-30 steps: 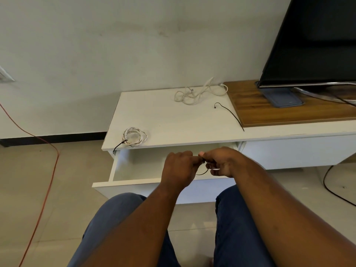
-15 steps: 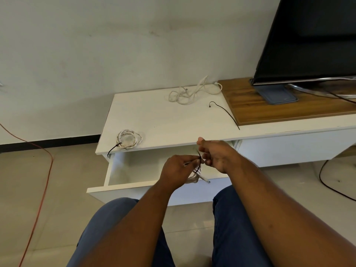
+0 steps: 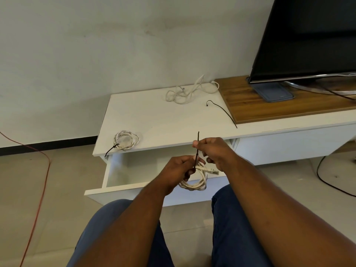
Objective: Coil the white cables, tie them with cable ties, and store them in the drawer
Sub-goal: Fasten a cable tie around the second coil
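White coiled network cable (image 3: 194,185) over open white drawer (image 3: 107,195); left hand (image 3: 178,170) gripping coil, right hand (image 3: 214,151) pinching thin black cable tie (image 3: 196,157) tail. Pull straight, steady, cinch snug.

matt white cabinet top (image 3: 154,116); wood-grain panel (image 3: 269,106)

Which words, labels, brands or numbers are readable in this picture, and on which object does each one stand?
None can be read.
The television: dark screen, no logo visible.
The grey-blue pad under it: any marking is too small and blurred to read.
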